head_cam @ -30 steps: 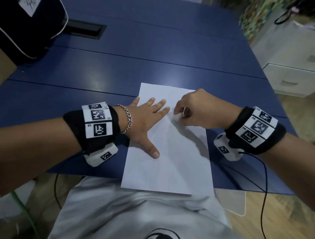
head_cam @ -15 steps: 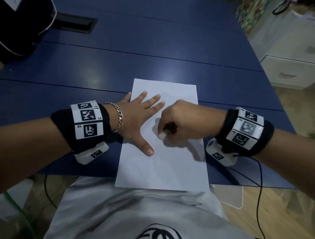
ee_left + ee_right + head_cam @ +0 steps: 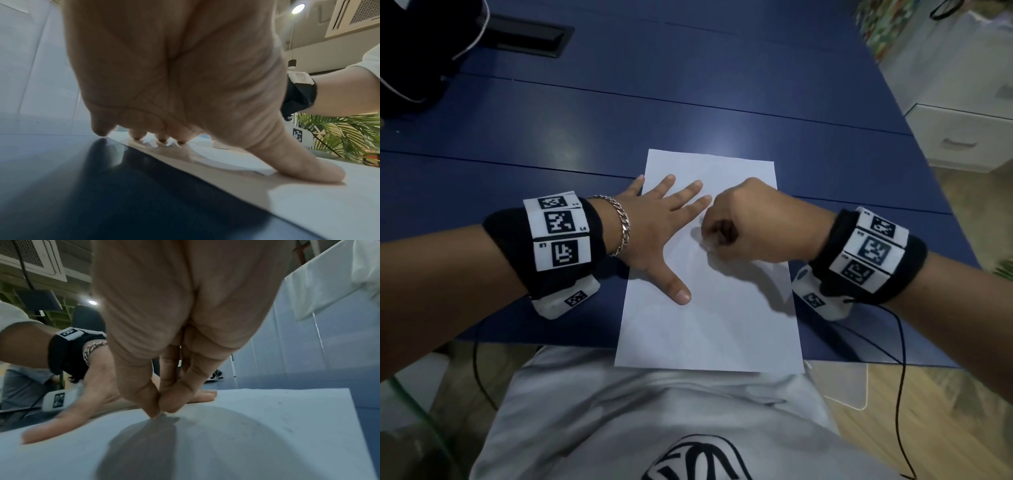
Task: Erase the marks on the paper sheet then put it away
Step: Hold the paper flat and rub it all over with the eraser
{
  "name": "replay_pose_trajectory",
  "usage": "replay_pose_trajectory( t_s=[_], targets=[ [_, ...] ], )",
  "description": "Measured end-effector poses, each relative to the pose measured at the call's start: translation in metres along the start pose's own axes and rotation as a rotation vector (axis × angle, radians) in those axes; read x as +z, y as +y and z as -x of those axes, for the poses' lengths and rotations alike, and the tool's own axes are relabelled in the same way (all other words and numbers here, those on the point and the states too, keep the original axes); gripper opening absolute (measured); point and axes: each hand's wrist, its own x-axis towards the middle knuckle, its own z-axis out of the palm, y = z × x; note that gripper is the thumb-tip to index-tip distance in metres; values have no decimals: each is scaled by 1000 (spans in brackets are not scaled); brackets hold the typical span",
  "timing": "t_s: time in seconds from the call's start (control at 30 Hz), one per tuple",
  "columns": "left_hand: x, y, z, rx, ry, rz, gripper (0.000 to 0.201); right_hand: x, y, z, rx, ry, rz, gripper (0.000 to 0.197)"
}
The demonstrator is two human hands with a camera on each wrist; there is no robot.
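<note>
Since half a second ago your right hand (image 3: pixel 748 226) is sliding back up the paper sheet (image 3: pixel 709 329), away from you, to sit just beside your left fingertips (image 3: pixel 705 199); a second ago it was up there too, so you're running back-and-forth strokes. Right-hand fingers are pinching a small white eraser (image 3: pixel 709 244), tip down on the sheet; in the right wrist view it's almost fully hidden by the fingertips (image 3: pixel 153 410), only a sliver showing. Your left hand (image 3: pixel 654 233) is lying flat, fingers spread and holding nothing, pressing the sheet down just left of the grip, thumb pointing back toward you. The sheet is lying flat on the blue table (image 3: pixel 688 102), its near edge overhanging toward your lap. Progress, my read: you're mid-erase. Faint grey specks are still showing on the sheet to the right of the grip and beyond it in the right wrist view (image 3: pixel 287 428); I can't tell whether they're marks or eraser crumbs. Nearer you than the grip, the sheet is looking clean. Putting it away is not started, and I'm seeing no obvious place for it. Count: one sheet, one eraser, two hands, both on the paper.
</note>
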Motion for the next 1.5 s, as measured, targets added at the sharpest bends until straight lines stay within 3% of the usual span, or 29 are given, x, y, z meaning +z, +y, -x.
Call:
replay_pose_trajectory(
  t_s=[0.13, 0.33, 0.5, 0.57, 0.7, 0.77, 0.87, 0.97, 1.13, 1.3, 1.5],
  targets=[
    [0, 0, 0, -10, -13, -3, 162, 10, -25, 25, -78, -222, -69, 19],
    [-2, 1, 0, -12, -14, -8, 162, -1, -3, 4, 37, 8, -7, 8],
    [-2, 1, -1, -16, -25, -19, 162, 7, -30, 34, -53, -205, -57, 18],
    [-2, 1, -1, -9, -13, -24, 162, 1, -26, 45, -5, -118, -94, 15],
    [-1, 0, 3, 18, 56, 65, 162, -15, -2, 78, 258, 237, -272, 12],
    [-7, -3, 6, 21, 108, 149, 151, -17, 5, 97, 396, 328, -331, 10],
    [-21, -13, 7, 64, 153, 219, 119, -13, 6, 118, 505, 369, -364, 6],
    [-24, -18, 4, 130, 156, 262, 82, -1, -14, 126, 484, 318, -338, 8],
    [-13, -12, -2, 182, 61, 227, 60, 26, -56, 113, 382, 82, -253, 16],
    [-15, -19, 9, 97, 85, 175, 62, 37, -51, 107, 431, 28, -185, 8],
    [-16, -21, 39, 36, 162, 86, 84, 28, -19, 116, 492, 77, -141, 13]
  ],
)
